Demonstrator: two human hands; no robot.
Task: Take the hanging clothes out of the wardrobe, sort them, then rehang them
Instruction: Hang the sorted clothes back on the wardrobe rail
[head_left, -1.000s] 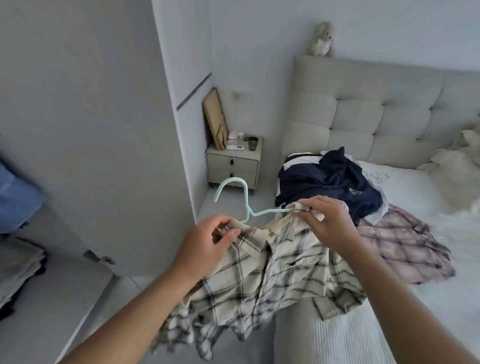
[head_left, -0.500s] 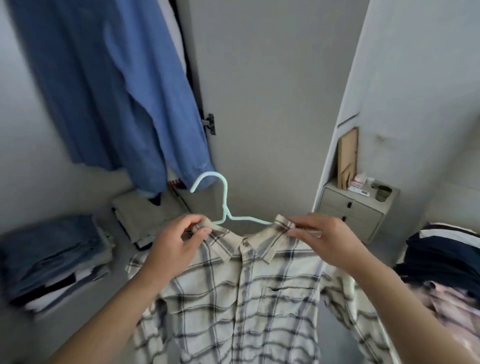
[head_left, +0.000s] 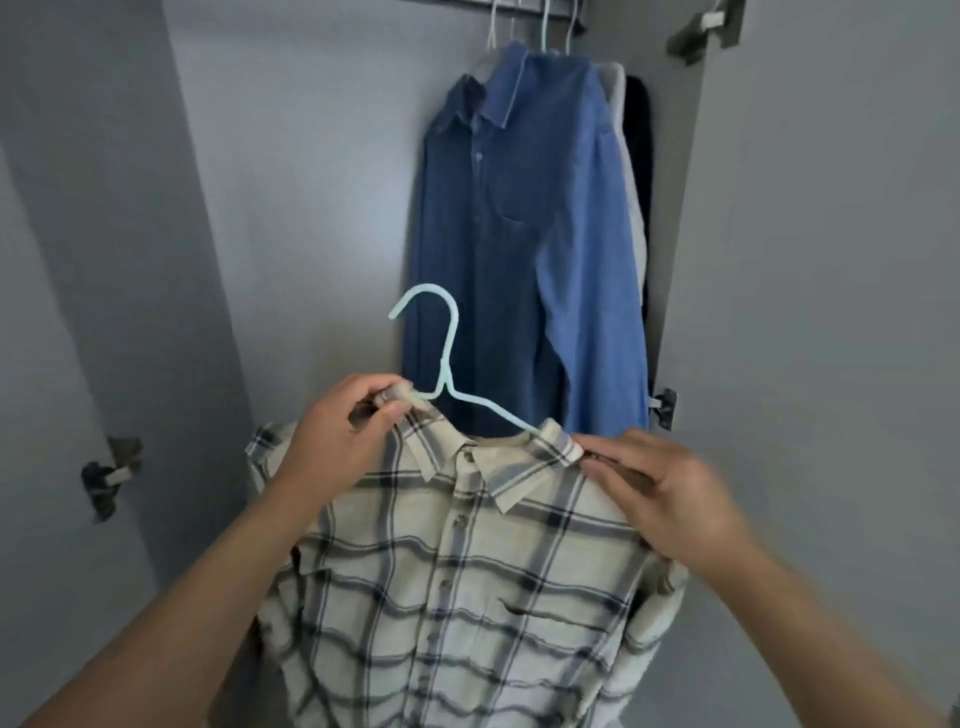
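Observation:
A cream plaid shirt (head_left: 457, 582) hangs on a mint green hanger (head_left: 447, 364) that I hold up in front of the open wardrobe. My left hand (head_left: 343, 441) pinches the shirt's left shoulder and collar over the hanger arm. My right hand (head_left: 670, 493) grips the right shoulder of the shirt. Behind the hanger hook, a dark blue denim shirt (head_left: 467, 234) and a lighter blue shirt (head_left: 587, 234) hang from the rail (head_left: 540, 8) at the top. A pale garment and a black one hang behind them, mostly hidden.
The wardrobe's left door (head_left: 104, 260) stands open with a hinge (head_left: 106, 473) on it. The right door (head_left: 831, 260) is open too, with hinges (head_left: 662, 408) on its edge. Bare grey back wall (head_left: 311, 208) fills the wardrobe's left half.
I turned from the bed to the wardrobe and looked up. The plaid shirt on its hanger rose with both hands, and the hanging blue shirts and rail came into view.

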